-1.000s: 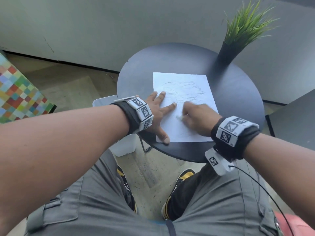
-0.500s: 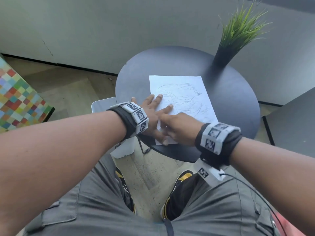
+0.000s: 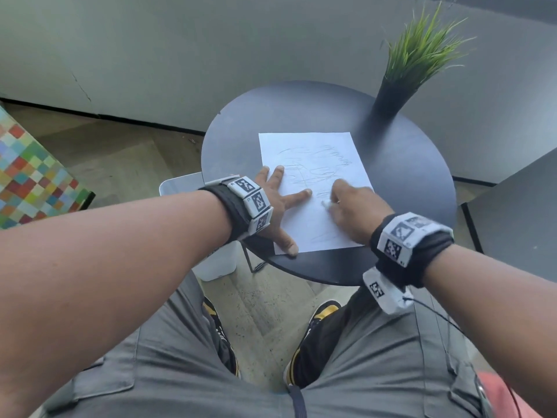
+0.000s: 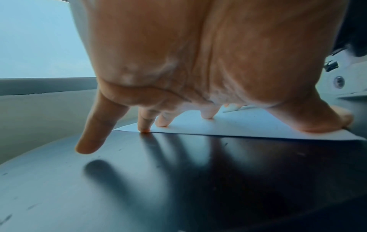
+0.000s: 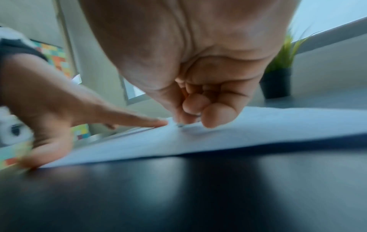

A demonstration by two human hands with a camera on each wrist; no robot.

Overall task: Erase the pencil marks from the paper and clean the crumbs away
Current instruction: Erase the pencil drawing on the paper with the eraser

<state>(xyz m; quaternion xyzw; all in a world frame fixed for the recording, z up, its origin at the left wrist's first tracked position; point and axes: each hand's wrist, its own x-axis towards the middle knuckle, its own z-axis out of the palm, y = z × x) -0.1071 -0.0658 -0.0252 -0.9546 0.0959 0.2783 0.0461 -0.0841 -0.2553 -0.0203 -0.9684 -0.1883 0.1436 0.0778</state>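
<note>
A white sheet of paper [image 3: 304, 146] with grey pencil scribbles [image 3: 319, 168] lies on a round black table [image 3: 401, 182]. My left hand [image 3: 281, 203] lies flat with fingers spread on the sheet's left edge, thumb at the near corner; the left wrist view shows the fingertips [image 4: 206, 115] pressing the paper [image 4: 248, 125]. My right hand [image 3: 336, 200] is curled over the sheet's middle and pinches a small white eraser [image 3: 326, 204]. In the right wrist view the eraser tip [image 5: 179, 125] touches the paper [image 5: 268, 124] beside the left index finger.
A green grass plant in a dark pot [image 3: 390, 98] stands at the table's back right, close to the paper's far corner. A white bin [image 3: 180, 185] sits under the table's left edge. A colourful checkered block [image 3: 27, 182] is at left, dark furniture [image 3: 518, 212] at right.
My right hand with the eraser swept to the sheet's near left corner beside the left thumb, then back right and up to the middle. The left hand kept pressing the paper.
</note>
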